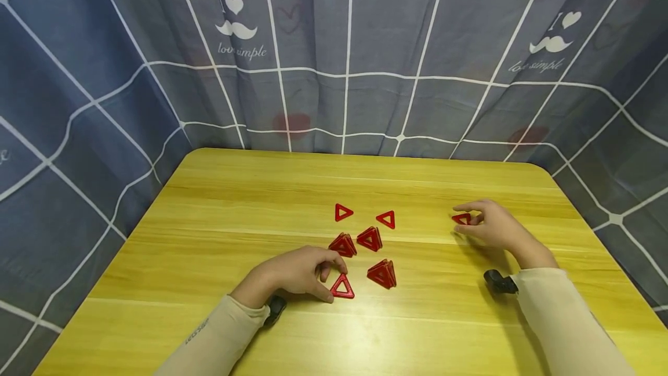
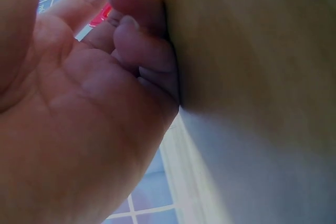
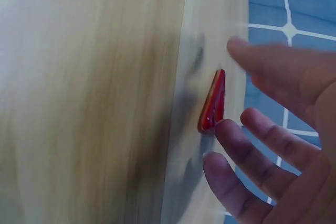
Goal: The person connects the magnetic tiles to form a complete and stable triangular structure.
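Observation:
At the front middle of the table, my left hand (image 1: 297, 271) has its thumb and forefinger on two corners of a flat red triangle frame (image 1: 342, 288), pinching it at the table top. In the left wrist view its other fingers (image 2: 144, 51) curl against the wood. Farther right, my right hand (image 1: 493, 225) is spread around another red triangle frame (image 1: 461, 219). The right wrist view shows this red triangle (image 3: 212, 103) between the thumb and the fingers (image 3: 241, 153), which look apart. One fingertip is close to its lower end; contact is unclear.
Three small stacks of red triangles stand mid-table: left (image 1: 342, 245), middle (image 1: 370, 239) and front right (image 1: 382, 274). Behind them lie two single triangles, left (image 1: 342, 212) and right (image 1: 387, 219). A grey checked curtain (image 1: 313, 97) surrounds the yellow wooden table (image 1: 250, 190).

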`<state>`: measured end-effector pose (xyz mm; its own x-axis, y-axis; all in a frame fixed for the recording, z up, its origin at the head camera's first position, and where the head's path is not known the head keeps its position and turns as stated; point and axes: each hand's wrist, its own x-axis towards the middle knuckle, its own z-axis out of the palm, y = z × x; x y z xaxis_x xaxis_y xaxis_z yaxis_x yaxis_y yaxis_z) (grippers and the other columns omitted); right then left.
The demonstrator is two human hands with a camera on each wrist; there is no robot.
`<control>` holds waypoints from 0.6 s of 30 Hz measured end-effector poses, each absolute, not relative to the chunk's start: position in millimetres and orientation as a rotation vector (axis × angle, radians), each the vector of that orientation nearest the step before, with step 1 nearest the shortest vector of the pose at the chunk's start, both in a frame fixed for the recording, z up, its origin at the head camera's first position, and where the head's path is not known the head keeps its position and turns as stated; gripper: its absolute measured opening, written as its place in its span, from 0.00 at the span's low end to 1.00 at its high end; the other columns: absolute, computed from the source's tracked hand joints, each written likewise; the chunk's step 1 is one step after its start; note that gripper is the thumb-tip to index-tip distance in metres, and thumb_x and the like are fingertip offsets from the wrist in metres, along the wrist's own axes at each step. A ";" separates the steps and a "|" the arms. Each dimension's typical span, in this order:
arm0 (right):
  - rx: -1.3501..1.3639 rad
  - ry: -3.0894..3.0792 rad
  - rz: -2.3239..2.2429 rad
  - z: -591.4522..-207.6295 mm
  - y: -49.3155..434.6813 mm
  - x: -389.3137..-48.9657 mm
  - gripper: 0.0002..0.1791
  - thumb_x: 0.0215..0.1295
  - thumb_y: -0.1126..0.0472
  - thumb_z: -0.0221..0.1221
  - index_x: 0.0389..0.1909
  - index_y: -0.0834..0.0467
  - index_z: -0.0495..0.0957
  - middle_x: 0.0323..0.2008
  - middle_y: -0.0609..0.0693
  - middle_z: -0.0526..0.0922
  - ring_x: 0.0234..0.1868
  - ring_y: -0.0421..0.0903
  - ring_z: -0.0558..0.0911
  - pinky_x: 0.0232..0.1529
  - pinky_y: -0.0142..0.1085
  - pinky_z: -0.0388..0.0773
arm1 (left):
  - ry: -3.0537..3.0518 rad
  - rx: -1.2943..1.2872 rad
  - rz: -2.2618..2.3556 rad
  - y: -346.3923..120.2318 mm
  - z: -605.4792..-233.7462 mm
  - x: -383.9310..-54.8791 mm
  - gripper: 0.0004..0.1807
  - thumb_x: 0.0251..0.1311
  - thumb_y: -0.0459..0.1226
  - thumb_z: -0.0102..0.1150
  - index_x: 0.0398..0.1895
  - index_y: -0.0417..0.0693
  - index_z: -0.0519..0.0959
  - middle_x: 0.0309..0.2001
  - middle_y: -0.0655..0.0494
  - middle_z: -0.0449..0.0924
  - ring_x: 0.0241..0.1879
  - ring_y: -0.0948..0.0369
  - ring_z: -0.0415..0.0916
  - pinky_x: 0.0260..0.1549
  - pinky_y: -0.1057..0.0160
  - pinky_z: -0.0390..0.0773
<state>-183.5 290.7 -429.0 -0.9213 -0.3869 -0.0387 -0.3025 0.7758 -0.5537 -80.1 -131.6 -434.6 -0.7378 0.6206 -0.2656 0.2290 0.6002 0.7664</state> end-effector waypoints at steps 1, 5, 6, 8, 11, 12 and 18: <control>-0.560 2.820 -0.829 -430.0 290.4 -185.0 0.27 0.60 0.59 0.72 0.58 0.67 0.79 0.51 0.69 0.76 0.36 0.50 0.80 0.33 0.38 0.77 | 2.310 0.673 1.007 -131.8 -434.7 -80.1 0.22 0.52 0.37 0.78 0.49 0.57 0.80 0.28 0.55 0.71 0.27 0.65 0.65 0.30 0.65 0.67; -0.537 2.833 -0.792 -432.1 291.1 -190.0 0.25 0.61 0.61 0.71 0.57 0.68 0.79 0.51 0.68 0.77 0.33 0.48 0.77 0.34 0.40 0.75 | 2.305 0.687 1.011 -132.0 -435.3 -80.6 0.21 0.53 0.37 0.77 0.50 0.58 0.81 0.28 0.54 0.71 0.27 0.65 0.65 0.30 0.65 0.67; -0.528 2.834 -0.788 -432.3 292.0 -190.9 0.25 0.61 0.62 0.71 0.57 0.68 0.79 0.50 0.68 0.77 0.33 0.48 0.76 0.34 0.41 0.74 | 2.304 0.689 1.011 -131.9 -435.1 -80.6 0.21 0.53 0.37 0.77 0.50 0.58 0.81 0.28 0.54 0.71 0.26 0.65 0.64 0.30 0.66 0.67; -0.512 2.834 -0.779 -432.8 294.8 -192.0 0.25 0.61 0.62 0.70 0.56 0.69 0.80 0.49 0.68 0.77 0.33 0.49 0.74 0.34 0.42 0.72 | 2.300 0.689 1.012 -131.6 -434.5 -80.6 0.21 0.53 0.37 0.77 0.50 0.58 0.81 0.28 0.54 0.71 0.26 0.66 0.64 0.30 0.66 0.66; -0.512 2.831 -0.764 -433.9 298.3 -193.4 0.24 0.60 0.62 0.71 0.55 0.69 0.80 0.47 0.66 0.78 0.33 0.49 0.72 0.34 0.42 0.71 | 2.297 0.679 1.016 -131.4 -433.4 -80.4 0.21 0.53 0.36 0.77 0.50 0.58 0.81 0.28 0.54 0.71 0.26 0.65 0.63 0.29 0.66 0.66; -0.515 2.829 -0.761 -434.4 299.2 -193.8 0.24 0.60 0.62 0.71 0.55 0.69 0.80 0.46 0.65 0.79 0.33 0.49 0.72 0.34 0.42 0.71 | 2.296 0.677 1.017 -131.4 -433.3 -80.4 0.21 0.53 0.36 0.77 0.49 0.58 0.81 0.28 0.54 0.71 0.25 0.65 0.63 0.29 0.66 0.66; -0.512 2.816 -0.756 -437.1 300.5 -195.3 0.22 0.60 0.60 0.71 0.53 0.67 0.82 0.40 0.59 0.80 0.32 0.48 0.72 0.33 0.41 0.69 | 2.296 0.663 1.023 -132.6 -433.5 -79.8 0.21 0.53 0.36 0.78 0.49 0.58 0.81 0.28 0.55 0.71 0.25 0.65 0.63 0.28 0.66 0.66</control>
